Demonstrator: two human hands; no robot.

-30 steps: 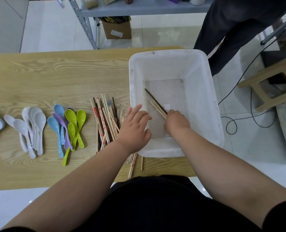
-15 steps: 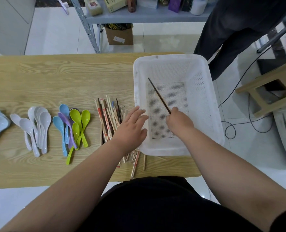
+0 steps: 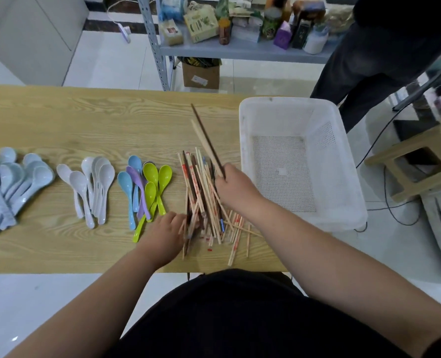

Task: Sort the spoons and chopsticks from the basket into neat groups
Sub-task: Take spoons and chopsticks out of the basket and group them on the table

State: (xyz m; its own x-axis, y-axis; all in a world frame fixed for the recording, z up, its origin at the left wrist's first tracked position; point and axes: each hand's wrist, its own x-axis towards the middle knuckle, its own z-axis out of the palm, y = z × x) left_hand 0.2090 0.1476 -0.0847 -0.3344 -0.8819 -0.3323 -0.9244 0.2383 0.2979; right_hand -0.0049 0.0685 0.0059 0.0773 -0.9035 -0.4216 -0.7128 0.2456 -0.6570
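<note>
The white perforated basket (image 3: 242, 156) stands on the table's right end, with nothing lying inside it. My right hand (image 3: 236, 191) grips a dark and a pale chopstick (image 3: 205, 140) that point up and away, held above the chopstick pile (image 3: 205, 200). My left hand (image 3: 162, 235) touches the near left end of that pile, its fingers among the sticks. Left of the pile lie coloured spoons (image 3: 147, 187), then white spoons (image 3: 90, 187), then pale blue spoons (image 3: 10, 182) at the far left.
The wooden table (image 3: 85, 120) ends just in front of me. Behind it stands a metal shelf (image 3: 240, 47) with boxes and bottles. A person in dark trousers (image 3: 374, 60) stands past the basket. A wooden stool (image 3: 415, 161) and cables are on the floor at right.
My right hand lifted the chopsticks out of the basket and carried them left over the pile. My left hand dropped from beside the basket rim to the pile's near end.
</note>
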